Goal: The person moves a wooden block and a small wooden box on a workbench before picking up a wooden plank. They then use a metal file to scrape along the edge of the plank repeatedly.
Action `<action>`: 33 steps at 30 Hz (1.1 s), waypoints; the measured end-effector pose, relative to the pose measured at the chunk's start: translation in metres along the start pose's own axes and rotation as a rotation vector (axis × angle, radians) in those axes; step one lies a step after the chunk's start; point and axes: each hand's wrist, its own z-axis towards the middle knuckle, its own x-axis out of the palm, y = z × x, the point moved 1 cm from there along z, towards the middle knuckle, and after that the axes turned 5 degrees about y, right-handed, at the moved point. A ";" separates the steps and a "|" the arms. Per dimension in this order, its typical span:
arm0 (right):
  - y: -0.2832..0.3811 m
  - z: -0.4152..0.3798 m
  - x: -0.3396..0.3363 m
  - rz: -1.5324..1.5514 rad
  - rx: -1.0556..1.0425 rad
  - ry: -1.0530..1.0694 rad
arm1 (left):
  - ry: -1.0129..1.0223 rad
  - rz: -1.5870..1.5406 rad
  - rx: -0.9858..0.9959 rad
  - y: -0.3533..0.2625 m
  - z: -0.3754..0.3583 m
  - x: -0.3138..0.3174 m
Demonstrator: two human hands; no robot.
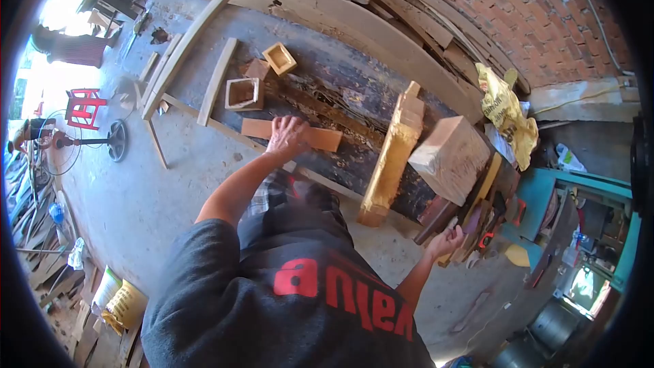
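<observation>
Brick-walled workshop, dark workbench (pixel 354 105); left hand (pixel 287 136) flat on plank (pixel 320 138), right hand (pixel 446 242) state unclear.

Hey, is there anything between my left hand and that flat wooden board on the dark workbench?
No. The left hand already rests flat on the flat wooden board, so nothing visible stands between them. The square wooden boxes sit beyond it, apart.

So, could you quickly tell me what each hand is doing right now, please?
Left hand: open, palm resting on the flat wooden board.
Right hand: closed around a small tool, which cannot be identified.
</observation>
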 end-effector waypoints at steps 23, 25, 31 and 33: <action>0.335 -0.232 0.178 -0.114 -0.461 0.776 | -0.298 -0.429 -0.692 0.309 0.014 -0.151; 0.344 -0.240 0.179 -0.127 -0.438 0.807 | -0.378 -0.464 -0.669 0.319 0.024 -0.139; 0.333 -0.254 0.178 -0.196 -0.450 0.846 | -0.613 -0.388 -0.683 0.369 0.026 -0.145; 0.331 -0.259 0.178 -0.217 -0.457 0.851 | -0.695 -0.292 -0.765 0.405 0.018 -0.144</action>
